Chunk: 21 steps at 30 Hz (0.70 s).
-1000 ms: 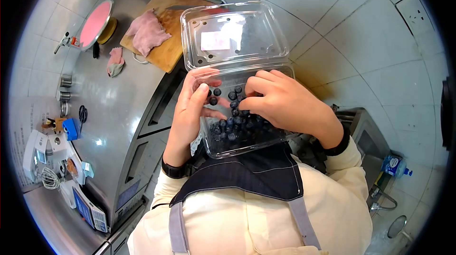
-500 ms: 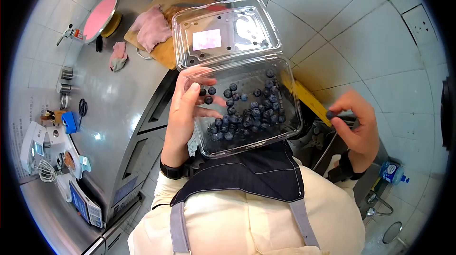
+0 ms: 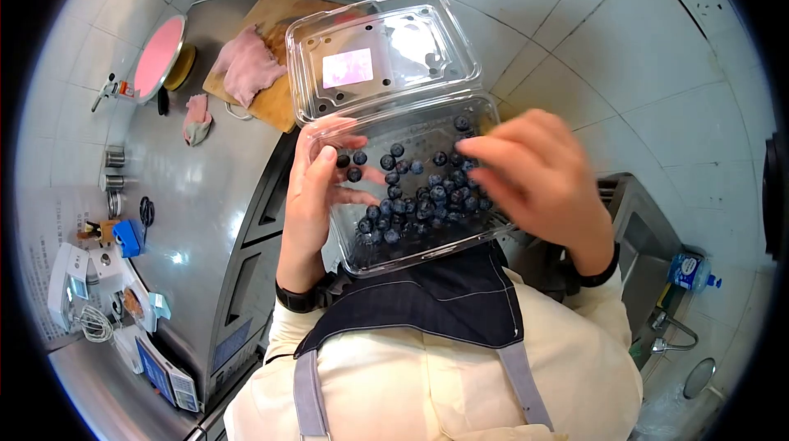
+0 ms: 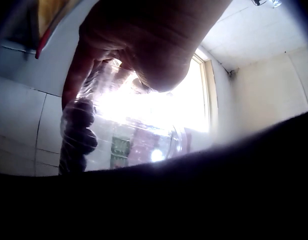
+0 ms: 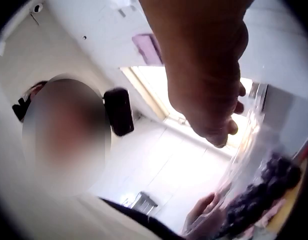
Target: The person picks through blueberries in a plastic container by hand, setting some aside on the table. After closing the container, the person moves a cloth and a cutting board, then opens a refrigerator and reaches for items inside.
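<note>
A person in a cream top and a dark apron point(image 3: 427, 301) with grey straps is seen from above, both hands at a clear plastic box point(image 3: 423, 257) of blueberries point(image 3: 423, 204). The left hand point(image 3: 306, 190) grips the box at its side: the thumb bends over the edge and the other fingers show through the plastic, spread along the outside. Most of the berries are heaped towards the front of the box, between the two hands; a few lie just beside the left fingertips. The right hand point(image 3: 538, 178), blurred, is over the opposite side of the box, its fingers bent, index finger and thumb a little apart near the berries; whether they hold one cannot be told. Beyond both sets of fingers, the hinged lid point(image 3: 394, 55) is folded back, bearing a white label point(image 3: 347, 69). Past the left fingers, a wooden cutting board point(image 3: 275, 106) with a crumpled pink cloth point(image 3: 246, 67) lies on a steel counter point(image 3: 185, 194). On the other side, well apart from the right fingers, a blue-labelled bottle point(image 3: 692, 272) is beside a metal sink point(image 3: 649, 227).
</note>
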Available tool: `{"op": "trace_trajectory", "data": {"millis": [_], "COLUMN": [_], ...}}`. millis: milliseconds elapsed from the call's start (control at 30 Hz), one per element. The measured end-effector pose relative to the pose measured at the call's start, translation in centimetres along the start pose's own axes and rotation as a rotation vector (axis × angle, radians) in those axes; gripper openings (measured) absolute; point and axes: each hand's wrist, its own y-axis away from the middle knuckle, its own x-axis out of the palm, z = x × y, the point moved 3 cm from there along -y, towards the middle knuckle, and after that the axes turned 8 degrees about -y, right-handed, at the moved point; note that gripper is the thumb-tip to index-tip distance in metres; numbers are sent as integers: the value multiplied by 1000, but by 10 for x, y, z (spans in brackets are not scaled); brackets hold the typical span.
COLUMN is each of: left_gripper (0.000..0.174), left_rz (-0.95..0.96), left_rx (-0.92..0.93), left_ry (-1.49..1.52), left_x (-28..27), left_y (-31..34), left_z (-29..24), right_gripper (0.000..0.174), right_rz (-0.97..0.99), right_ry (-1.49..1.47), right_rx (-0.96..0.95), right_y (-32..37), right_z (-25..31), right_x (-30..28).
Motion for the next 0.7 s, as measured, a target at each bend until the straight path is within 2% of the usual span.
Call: {"op": "trace_trajectory", "data": {"millis": [33, 100, 133, 200, 367, 433, 467, 533, 567, 700], "left_gripper": [46, 46, 46, 45, 43, 43, 43, 43, 43, 44], "left_rz": [-1, -5, 2, -9, -26, -37, -45, -53, -51, -50], "left_rx": [-1, 1, 1, 3, 11, 9, 6, 0, 2, -2], "left_ry": [-8, -14, -4, 11, 37, 52, 43, 32, 34, 38], "left_x": [1, 2, 3, 2, -2, -4, -4, -6, -7, -7], "left_y": [0, 0, 1, 3, 8, 10, 10, 10, 10, 7], "left_z": [1, 0, 0, 0, 3, 4, 5, 6, 6, 5], "right_gripper": [27, 20, 20, 9, 9, 16, 16, 28, 34, 32], "right_rz": [-4, 299, 301, 284, 345, 237, 245, 160, 150, 184], "right_ry": [4, 129, 130, 223, 113, -233, -239, -464, -512, -718], "right_rx": [2, -47, -56, -105, -132, -79, -86, 153, 160, 191], "right_y": [-7, -14, -15, -16, -22, -23, -23, -23, -22, -19], "right_z": [3, 6, 2, -4, -10, -11, -8, -9, -11, -16], "right_x": [8, 32, 41, 58, 62, 50, 47, 37, 34, 27]}}
